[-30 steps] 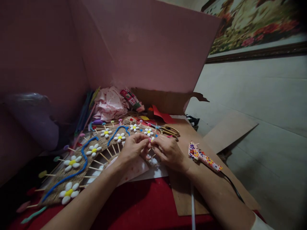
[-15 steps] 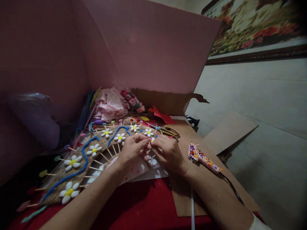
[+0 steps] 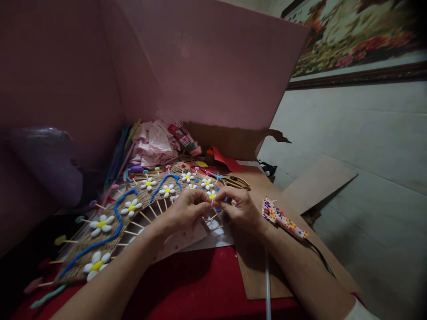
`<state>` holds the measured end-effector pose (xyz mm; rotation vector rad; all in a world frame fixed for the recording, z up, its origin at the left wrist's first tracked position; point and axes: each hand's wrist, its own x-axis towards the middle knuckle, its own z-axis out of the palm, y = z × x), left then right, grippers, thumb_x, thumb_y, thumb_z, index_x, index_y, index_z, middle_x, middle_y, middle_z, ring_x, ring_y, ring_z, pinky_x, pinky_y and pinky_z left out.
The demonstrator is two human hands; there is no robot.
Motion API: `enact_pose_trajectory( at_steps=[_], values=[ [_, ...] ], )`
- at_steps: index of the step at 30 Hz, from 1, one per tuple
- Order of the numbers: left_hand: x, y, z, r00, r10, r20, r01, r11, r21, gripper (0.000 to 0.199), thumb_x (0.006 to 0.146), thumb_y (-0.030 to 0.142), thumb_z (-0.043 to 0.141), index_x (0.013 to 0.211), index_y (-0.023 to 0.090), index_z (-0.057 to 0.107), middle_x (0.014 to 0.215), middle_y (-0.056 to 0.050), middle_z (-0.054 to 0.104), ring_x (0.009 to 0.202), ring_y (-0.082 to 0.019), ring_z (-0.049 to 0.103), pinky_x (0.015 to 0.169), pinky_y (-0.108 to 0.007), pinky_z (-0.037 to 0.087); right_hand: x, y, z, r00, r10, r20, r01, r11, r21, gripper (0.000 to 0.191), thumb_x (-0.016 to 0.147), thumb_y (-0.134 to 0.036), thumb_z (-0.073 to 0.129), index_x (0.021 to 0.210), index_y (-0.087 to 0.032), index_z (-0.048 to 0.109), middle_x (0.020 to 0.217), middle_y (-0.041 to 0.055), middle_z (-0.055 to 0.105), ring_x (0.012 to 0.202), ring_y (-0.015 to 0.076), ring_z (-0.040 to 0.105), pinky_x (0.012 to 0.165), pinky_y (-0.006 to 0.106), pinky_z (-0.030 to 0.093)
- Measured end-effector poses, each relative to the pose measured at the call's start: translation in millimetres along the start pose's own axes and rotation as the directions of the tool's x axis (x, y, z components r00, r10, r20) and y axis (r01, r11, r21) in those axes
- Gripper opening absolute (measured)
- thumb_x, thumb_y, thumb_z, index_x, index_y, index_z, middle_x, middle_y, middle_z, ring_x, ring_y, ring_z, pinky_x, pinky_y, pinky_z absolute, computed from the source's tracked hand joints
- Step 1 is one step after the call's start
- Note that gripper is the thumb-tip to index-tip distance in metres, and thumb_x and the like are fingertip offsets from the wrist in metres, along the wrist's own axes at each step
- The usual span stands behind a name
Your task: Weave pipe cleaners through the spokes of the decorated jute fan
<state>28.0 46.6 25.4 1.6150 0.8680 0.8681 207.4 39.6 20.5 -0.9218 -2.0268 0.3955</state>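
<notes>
My left hand (image 3: pixel 187 208) and my right hand (image 3: pixel 240 210) meet fingertip to fingertip over the right part of an arched, twine-covered craft piece (image 3: pixel 110 213). Both are closed in a pinch on a small pink piece (image 3: pixel 212 204), soft-looking and mostly hidden by the fingers. Just behind it sits a white flower with a yellow centre (image 3: pixel 211 195). More white flowers and wavy blue strips (image 3: pixel 116 218) decorate the twine. Short wooden sticks with coloured tips line the arch's outer edge, and bare sticks cross its inner edge.
Gold-handled scissors (image 3: pixel 236 181) lie behind my right hand. A flower-patterned glue gun (image 3: pixel 283 220) with a cord rests on brown cardboard (image 3: pixel 253 271) at right. Pink cloth (image 3: pixel 155 144), a twine ball (image 3: pixel 180 167) and red paper (image 3: pixel 228 161) sit at the back, before a tall pink panel (image 3: pixel 207 66).
Both hands have shifted slightly down, still fingertip to fingertip, and the flower behind them shows more fully. The pink piece now sits lower between the fingers.
</notes>
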Motion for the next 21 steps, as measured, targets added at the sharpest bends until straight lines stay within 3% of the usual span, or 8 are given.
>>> enact_pose_trajectory(
  at_steps=[5,11,16,21],
  values=[
    [0.9,-3.0,2.1,0.996,-0.063,0.068,0.079,0.962,-0.262,0.027,0.064,0.037,0.072,0.064,0.014,0.058,0.047,0.002,0.058,0.028,-0.004,0.040,0.028,-0.015,0.029,-0.5,4.6,6.2,0.990,0.135,0.026,-0.138,0.960,0.246,0.008,0.079,-0.024,0.060,0.074,-0.018,0.061,0.066,-0.0008,0.059,0.059,0.0115,0.052,0.053,0.022,0.040],
    [2.4,0.4,7.1,0.994,-0.108,0.027,0.109,0.888,-0.448,0.040,0.051,0.040,0.081,0.068,0.011,0.060,0.052,-0.002,0.062,0.039,-0.011,0.055,0.037,-0.022,0.047,-5.0,0.1,13.7,0.977,0.179,-0.114,-0.162,0.976,0.148,0.010,0.083,-0.024,0.054,0.076,-0.018,0.058,0.067,0.0003,0.060,0.061,0.0127,0.054,0.056,0.024,0.042],
    [0.0,0.2,7.1,0.993,-0.117,0.034,0.119,0.870,-0.478,0.029,0.062,0.034,0.076,0.071,0.011,0.060,0.057,-0.003,0.065,0.044,-0.012,0.058,0.039,-0.021,0.047,-5.9,-3.6,15.5,0.974,0.108,-0.199,-0.106,0.994,0.021,0.009,0.084,-0.022,0.054,0.077,-0.019,0.058,0.068,0.0002,0.060,0.063,0.0142,0.055,0.060,0.026,0.041],
    [-2.2,2.4,9.8,0.994,-0.090,0.055,0.105,0.862,-0.496,0.016,0.072,0.026,0.068,0.072,0.012,0.060,0.061,-0.001,0.066,0.048,-0.009,0.056,0.044,-0.020,0.048,-6.6,-3.8,12.3,0.985,0.080,-0.156,-0.080,0.997,0.003,0.009,0.086,-0.020,0.051,0.082,-0.019,0.058,0.073,0.0023,0.061,0.069,0.0159,0.056,0.064,0.028,0.041]
  ],
)
